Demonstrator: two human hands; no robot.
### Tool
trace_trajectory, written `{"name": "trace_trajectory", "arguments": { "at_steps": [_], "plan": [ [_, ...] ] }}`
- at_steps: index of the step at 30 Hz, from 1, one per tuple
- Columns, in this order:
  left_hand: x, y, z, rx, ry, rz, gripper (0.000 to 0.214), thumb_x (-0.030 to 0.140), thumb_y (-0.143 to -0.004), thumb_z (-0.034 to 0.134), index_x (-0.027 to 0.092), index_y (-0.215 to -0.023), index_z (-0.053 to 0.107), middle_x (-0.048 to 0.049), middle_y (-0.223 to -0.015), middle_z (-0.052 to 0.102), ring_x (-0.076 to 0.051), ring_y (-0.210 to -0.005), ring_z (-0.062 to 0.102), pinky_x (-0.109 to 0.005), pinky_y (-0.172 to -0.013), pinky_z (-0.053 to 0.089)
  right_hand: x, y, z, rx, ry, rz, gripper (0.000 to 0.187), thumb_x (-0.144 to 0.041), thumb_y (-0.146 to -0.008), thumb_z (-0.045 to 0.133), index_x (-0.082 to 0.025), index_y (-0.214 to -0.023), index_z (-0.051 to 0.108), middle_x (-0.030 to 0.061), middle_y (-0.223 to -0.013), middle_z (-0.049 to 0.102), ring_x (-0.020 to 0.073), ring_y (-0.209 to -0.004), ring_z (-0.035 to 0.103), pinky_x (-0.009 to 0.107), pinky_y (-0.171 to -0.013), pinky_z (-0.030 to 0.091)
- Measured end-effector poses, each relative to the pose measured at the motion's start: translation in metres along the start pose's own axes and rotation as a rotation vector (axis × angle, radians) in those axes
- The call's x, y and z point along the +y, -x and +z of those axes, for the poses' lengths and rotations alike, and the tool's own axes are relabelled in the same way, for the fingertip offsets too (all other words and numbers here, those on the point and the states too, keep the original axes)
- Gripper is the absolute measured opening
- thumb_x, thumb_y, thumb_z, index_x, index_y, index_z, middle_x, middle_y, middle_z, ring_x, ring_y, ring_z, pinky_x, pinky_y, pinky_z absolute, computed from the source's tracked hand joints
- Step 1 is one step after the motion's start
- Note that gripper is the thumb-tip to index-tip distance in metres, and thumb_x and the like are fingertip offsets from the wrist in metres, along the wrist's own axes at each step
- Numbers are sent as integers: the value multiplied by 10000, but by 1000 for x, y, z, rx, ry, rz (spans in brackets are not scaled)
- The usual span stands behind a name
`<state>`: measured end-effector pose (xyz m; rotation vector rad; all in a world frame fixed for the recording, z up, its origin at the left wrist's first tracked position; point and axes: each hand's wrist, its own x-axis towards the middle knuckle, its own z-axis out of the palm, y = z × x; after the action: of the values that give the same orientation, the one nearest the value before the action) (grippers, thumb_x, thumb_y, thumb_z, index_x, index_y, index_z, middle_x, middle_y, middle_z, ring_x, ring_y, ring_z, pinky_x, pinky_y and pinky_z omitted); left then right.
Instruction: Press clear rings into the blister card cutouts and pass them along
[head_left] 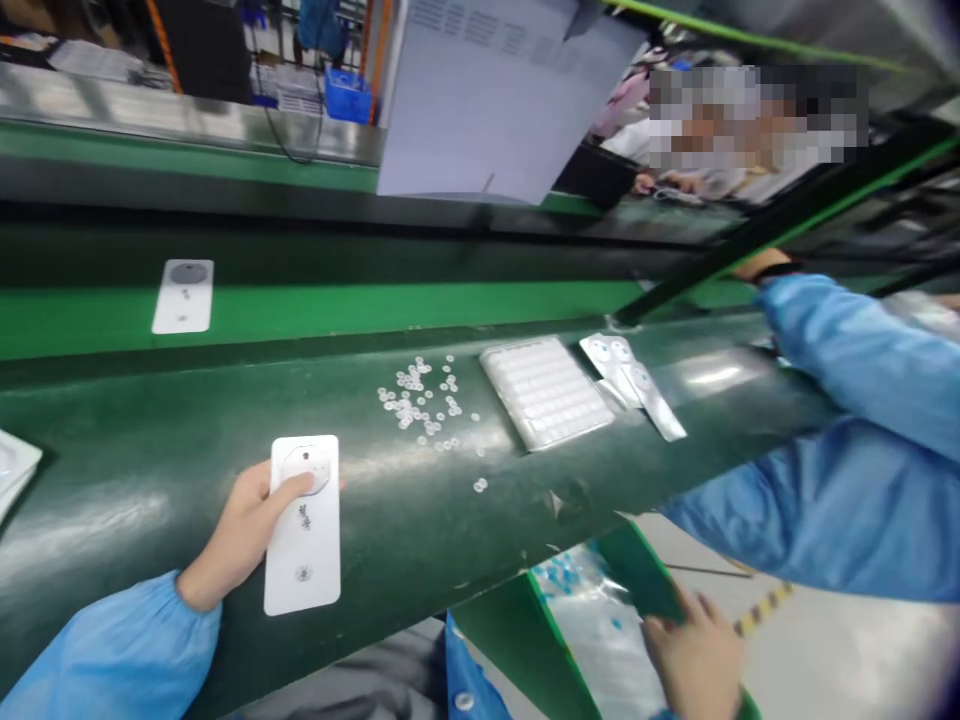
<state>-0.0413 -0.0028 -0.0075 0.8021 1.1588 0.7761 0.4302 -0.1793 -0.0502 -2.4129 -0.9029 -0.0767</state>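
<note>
Though apart, left hand (244, 530) on white plate (315, 545) (right hand (694, 660) on green bin (637, 570))

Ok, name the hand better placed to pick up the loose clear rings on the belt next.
Left, probably. The left hand holds a white plate on the green belt, close to the rings, though it would have to free itself first. The right hand is farther off, down below the belt edge at a green bin.

White plastic plate (304, 545), round recess, flat on belt (150, 530)
</note>
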Motion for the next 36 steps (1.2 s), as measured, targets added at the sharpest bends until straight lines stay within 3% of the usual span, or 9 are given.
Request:
{"name": "trace_trajectory", "arguments": {
  "at_steps": [2,5,9,17,21,23,27,32,36],
  "plan": [
    [3,1,0,8,16,-24,540,484,-767,830,88,-1128,755,-167,-977,808,-235,-671,730,-282,-571,555,-42,8,21,95,-60,-175,404,-472,-846,570,-141,-957,772,192,-926,744,324,-787,686,488,-750,576],
    [7,4,2,33,28,-43,574,476,-739,862,96,-1154,748,-169,-1012,808,-248,-708,747,-291,-594,579,-117,12,51,-156,-324,-569,288,-386,-960,604,-163,-997,783,149,-978,768,261,-803,715,389,-725,591],
    [11,5,3,55,55,-52,572,483,-703,885,100,-1109,759,-171,-1009,809,-262,-723,756,-305,-605,606,-164,13,66,-279,-380,-711,262,-342,-1010,594,-209,-922,802,79,-918,771,213,-797,729,332,-733,606],
    [7,-1,-1,154,56,-202,552,400,-619,913,151,-1090,771,-117,-1015,822,-263,-626,752,-305,-499,620,-151,48,45,-354,-267,-1015,252,-304,-1060,544,-197,-1124,763,108,-997,722,209,-867,676,346,-760,587],
    [1,-7,-5,155,91,-223,478,364,-647,900,206,-1079,769,-73,-1169,796,-320,-799,788,-354,-612,672,-138,74,36,-437,-322,-1220,428,-516,-997,630,-157,-1226,680,125,-1034,736,231,-911,665,372,-759,556],
    [-1,-8,-7,155,113,-230,489,380,-637,912,223,-1077,770,-51,-1191,789,-342,-844,787,-363,-628,675,-130,82,36,-460,-345,-1270,386,-455,-1025,611,-161,-1274,640,126,-1052,750,236,-970,671,378,-784,548],
    [-3,-9,-9,184,136,-254,518,363,-650,918,236,-1126,754,-48,-1141,806,-319,-814,791,-356,-644,679,-124,87,40,-485,-414,-1295,249,-158,-1063,477,-194,-1247,641,99,-1037,765,199,-966,682,349,-786,539],
    [0,-8,-6,193,89,-203,388,329,-728,845,228,-1095,766,-40,-1180,795,-312,-884,793,-325,-658,679,-133,82,38,-581,-450,-1205,194,-291,-1069,543,-193,-1184,666,98,-1024,748,185,-900,678,336,-787,538],
    [11,-3,4,224,89,-217,487,299,-627,884,189,-1086,765,-95,-1140,804,-310,-796,792,-333,-602,675,-135,80,35,-540,-460,-1189,301,-369,-1073,531,-169,-1266,646,113,-1009,725,190,-855,655,327,-752,535]
  ]
}}
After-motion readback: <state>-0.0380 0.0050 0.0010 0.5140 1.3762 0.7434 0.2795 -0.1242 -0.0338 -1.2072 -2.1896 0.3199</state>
